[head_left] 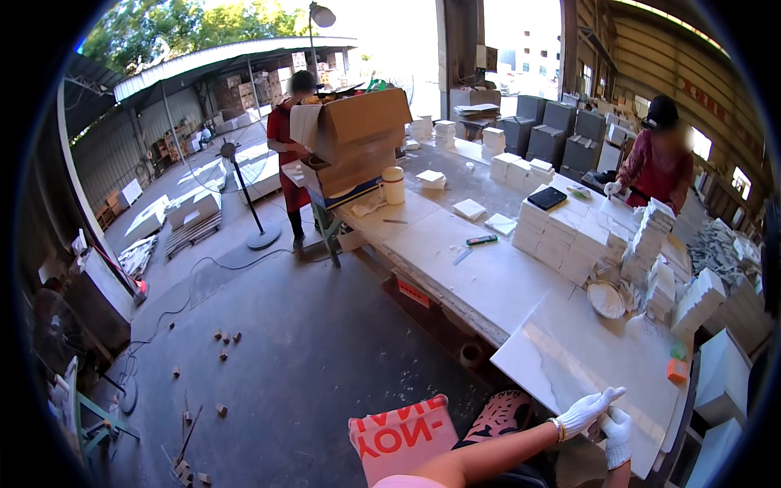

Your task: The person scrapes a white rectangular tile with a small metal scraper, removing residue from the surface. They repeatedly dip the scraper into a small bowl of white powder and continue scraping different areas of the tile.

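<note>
Both my hands wear white knit gloves and meet above the near right of the worktable. My left hand [587, 411] reaches out with its fingers straight, pointing right. Just under it, my right hand [617, 439] has its fingers bent in towards the left palm. Something small and darker shows between the hands, but I cannot make out what it is. Below them lies a large pale, grey-veined stone slab [561, 358], its corner pointing left. A round bowl of whitish paste [606, 299] stands beyond the slab, beside stacked white tiles [659, 289].
A dark phone [547, 198] rests on piled tiles [561, 236]. A utility knife [482, 240] lies mid-table. An orange box [677, 371] sits at the right edge. Two people in red [299, 154] [661, 171] stand around the table. A cardboard box [366, 122] is at the far left.
</note>
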`<control>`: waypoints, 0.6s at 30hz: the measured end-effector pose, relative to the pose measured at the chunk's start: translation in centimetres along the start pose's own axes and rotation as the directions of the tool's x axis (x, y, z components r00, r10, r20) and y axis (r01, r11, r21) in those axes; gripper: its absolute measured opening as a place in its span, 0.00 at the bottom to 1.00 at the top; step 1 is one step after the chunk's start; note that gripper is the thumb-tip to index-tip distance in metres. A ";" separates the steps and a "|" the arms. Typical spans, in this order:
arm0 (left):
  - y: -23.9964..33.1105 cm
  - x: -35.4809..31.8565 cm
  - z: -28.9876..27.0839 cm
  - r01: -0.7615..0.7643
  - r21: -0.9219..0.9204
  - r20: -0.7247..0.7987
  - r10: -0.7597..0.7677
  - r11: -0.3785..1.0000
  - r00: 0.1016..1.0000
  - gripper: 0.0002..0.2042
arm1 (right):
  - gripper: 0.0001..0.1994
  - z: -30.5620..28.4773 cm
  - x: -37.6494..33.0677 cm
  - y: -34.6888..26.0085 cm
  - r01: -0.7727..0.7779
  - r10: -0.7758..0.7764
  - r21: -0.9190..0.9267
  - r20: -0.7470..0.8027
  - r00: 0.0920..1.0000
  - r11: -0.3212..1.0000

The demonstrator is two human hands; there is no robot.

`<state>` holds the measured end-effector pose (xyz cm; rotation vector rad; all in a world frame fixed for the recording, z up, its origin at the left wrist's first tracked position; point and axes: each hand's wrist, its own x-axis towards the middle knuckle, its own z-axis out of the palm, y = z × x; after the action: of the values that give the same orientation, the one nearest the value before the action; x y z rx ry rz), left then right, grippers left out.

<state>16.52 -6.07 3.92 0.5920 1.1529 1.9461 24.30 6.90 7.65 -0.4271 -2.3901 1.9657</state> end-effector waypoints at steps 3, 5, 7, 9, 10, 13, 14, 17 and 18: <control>1.2 -1.3 0.7 -0.047 -0.055 0.050 0.049 0.997 0.998 0.36 | 0.10 -0.1 -2.0 -1.1 0.058 -0.057 -0.032 0.008 0.998 0.998; 1.0 -1.4 0.3 -0.111 -0.055 0.003 0.111 0.992 0.994 0.38 | 0.09 0.5 -3.4 -1.7 0.075 -0.075 -0.026 0.034 0.997 0.997; 1.2 -1.0 -0.5 -0.148 -0.055 -0.046 0.145 0.987 0.988 0.39 | 0.09 0.2 -4.5 -2.0 0.062 -0.062 -0.017 0.001 0.998 0.998; 2.3 -1.0 -1.7 -0.129 -0.077 -0.080 0.123 0.989 0.989 0.40 | 0.09 -0.8 -6.0 -1.2 -0.001 0.002 0.005 -0.084 0.996 1.000; 2.8 -1.3 -2.3 -0.143 -0.073 -0.081 0.137 0.987 0.987 0.39 | 0.09 -2.3 -6.2 0.0 0.024 -0.021 0.023 -0.103 0.994 0.999; 2.8 -2.4 -4.4 -0.166 0.004 -0.135 0.165 0.986 0.977 0.37 | 0.11 -5.6 -8.3 1.5 -0.008 0.023 0.046 -0.353 0.935 0.999; 2.5 -3.3 -5.5 -0.240 0.034 -0.205 0.241 0.970 0.948 0.31 | 0.11 -6.6 -8.6 2.1 0.010 0.028 0.099 -0.380 0.925 0.995; 1.8 -5.5 -8.2 -0.262 0.430 -0.470 0.462 0.864 0.752 0.21 | 0.10 -11.6 -9.8 5.7 0.058 0.060 0.220 -0.496 0.866 0.974; 3.3 -7.5 -8.2 -0.206 0.572 -0.510 0.541 0.794 0.669 0.23 | 0.09 -12.8 -10.4 6.8 0.053 0.084 0.223 -0.561 0.823 0.973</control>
<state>13.82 -17.33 2.86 0.4163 2.1517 2.3386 38.07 18.09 5.45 -0.8773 -1.7708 1.7566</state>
